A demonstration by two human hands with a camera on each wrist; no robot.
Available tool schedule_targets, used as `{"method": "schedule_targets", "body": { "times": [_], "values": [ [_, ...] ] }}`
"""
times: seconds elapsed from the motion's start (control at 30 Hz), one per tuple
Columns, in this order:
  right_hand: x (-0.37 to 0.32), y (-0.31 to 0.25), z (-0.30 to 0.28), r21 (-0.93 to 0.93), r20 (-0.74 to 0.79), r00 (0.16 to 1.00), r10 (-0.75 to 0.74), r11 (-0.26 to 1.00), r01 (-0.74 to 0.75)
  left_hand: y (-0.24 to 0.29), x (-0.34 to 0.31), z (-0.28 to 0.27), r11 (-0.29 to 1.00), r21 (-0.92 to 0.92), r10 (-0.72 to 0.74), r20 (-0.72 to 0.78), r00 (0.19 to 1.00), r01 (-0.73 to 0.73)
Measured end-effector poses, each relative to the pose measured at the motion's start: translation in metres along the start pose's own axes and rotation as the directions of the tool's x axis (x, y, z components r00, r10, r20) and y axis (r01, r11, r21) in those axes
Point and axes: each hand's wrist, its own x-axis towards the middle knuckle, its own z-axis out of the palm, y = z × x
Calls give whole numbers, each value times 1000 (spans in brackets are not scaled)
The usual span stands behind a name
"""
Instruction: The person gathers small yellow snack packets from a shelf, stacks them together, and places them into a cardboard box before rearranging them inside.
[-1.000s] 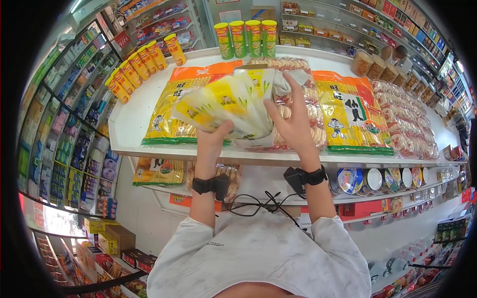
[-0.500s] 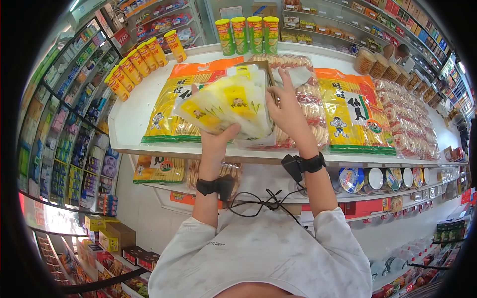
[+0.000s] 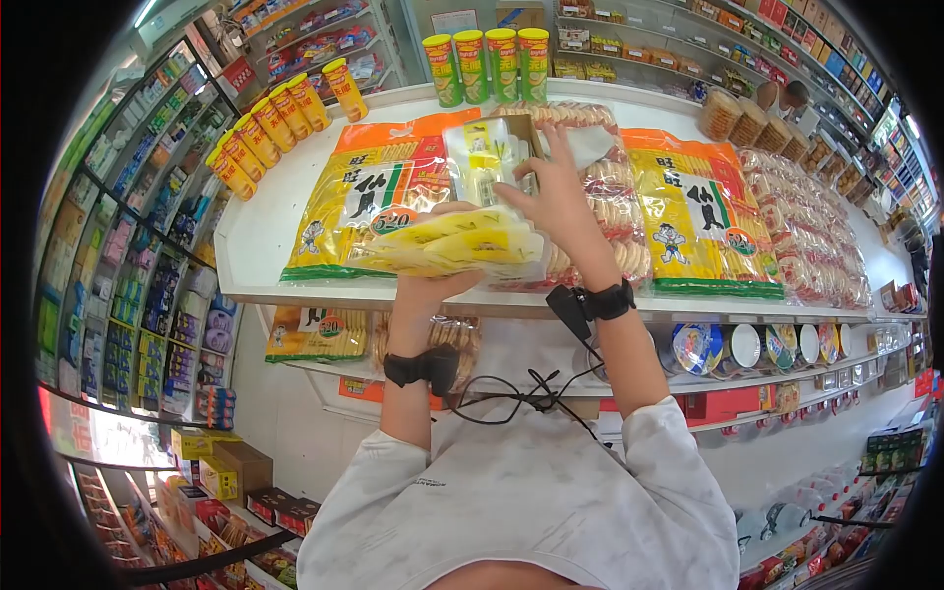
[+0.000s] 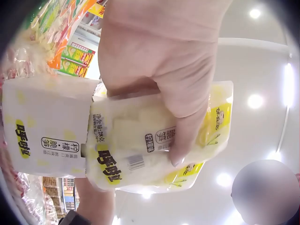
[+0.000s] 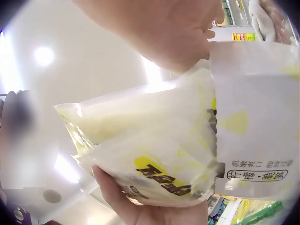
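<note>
My left hand [image 3: 430,288] grips a fanned stack of white-and-yellow snack packets [image 3: 462,244] just above the counter's front edge. Its thumb presses across the front packet in the left wrist view. Behind the stack stands an open white carton [image 4: 47,126] with yellow marks, and more of the same packets [image 3: 480,160] show inside it. My right hand [image 3: 568,205] is over the carton's right side, thumb and forefinger spread apart over the opening. Part of its fingers is hidden by the carton wall in the right wrist view.
Large yellow rice-cracker bags [image 3: 698,221] lie on the white counter [image 3: 258,254] either side, with clear packs of round crackers [image 3: 801,231]. Green canisters [image 3: 472,69] and orange canisters [image 3: 280,118] stand along the back. Bowl-shaped tubs [image 3: 698,349] sit on the shelf below.
The packet stack has tipped down flatter and towards me, uncovering the carton's opening and the packets inside. My right hand has come from the stack's edge to over the carton.
</note>
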Motion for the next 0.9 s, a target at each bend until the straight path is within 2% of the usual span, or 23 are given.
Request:
{"method": "schedule_targets", "body": {
  "times": [0.1, 0.2, 0.23, 0.3, 0.33, 0.4, 0.43, 0.5, 0.6, 0.67, 0.7, 0.8, 0.83, 0.9],
  "values": [
    [1, 12, 12, 77, 86, 996, 31, 996, -37, 4, -3, 1, 999, -44, -30, -15, 999, 30],
    [-3, 9, 3, 163, 87, 996, 20, 986, -34, 3, -11, 2, 993, -86, -94, -81, 992, 87],
    [-6, 5, -3, 179, 52, 998, -34, 984, 24, 3, -12, 2, 988, -105, -121, -114, 986, 109],
    [-15, -4, -18, 203, -15, 989, -147, 968, 147, 20, 1, 18, 981, -191, -20, -179, 984, -15],
    [-20, -9, -24, 291, 25, 984, -174, 943, 159, 26, 4, 23, 970, -233, 23, -218, 976, -75],
    [-26, -19, -35, 458, 98, 968, -232, 874, 163, 14, 0, 11, 968, -249, -74, -166, 983, 31],
    [-26, -21, -37, 483, 95, 977, -192, 867, 123, 5, -3, 7, 963, -254, -124, -137, 983, 86],
    [-23, -22, -39, 532, 80, 991, -108, 846, 49, -6, -5, 5, 973, -212, -119, -118, 986, 92],
    [-19, -19, -37, 383, 19, 998, 58, 922, -61, -1, -6, 12, 969, -242, -93, -138, 986, 57],
    [-15, -5, -25, 10, 54, 998, -30, 1000, 29, 11, -2, 22, 957, -290, -50, -176, 983, -3],
    [-12, -3, -21, -179, 84, 994, -64, 981, 78, 15, 0, 27, 949, -312, -22, -201, 979, -43],
    [-2, 1, -10, -345, 111, 991, -73, 933, 108, -1, -8, 13, 966, -258, -48, -164, 985, 4],
    [2, 5, -9, -301, 107, 992, -60, 949, 90, -5, -12, 6, 975, -216, -74, -139, 988, 42],
    [8, 10, -4, -206, 105, 994, -37, 977, 58, -6, -19, -3, 975, -70, -221, -141, 965, 213]
  ]
}}
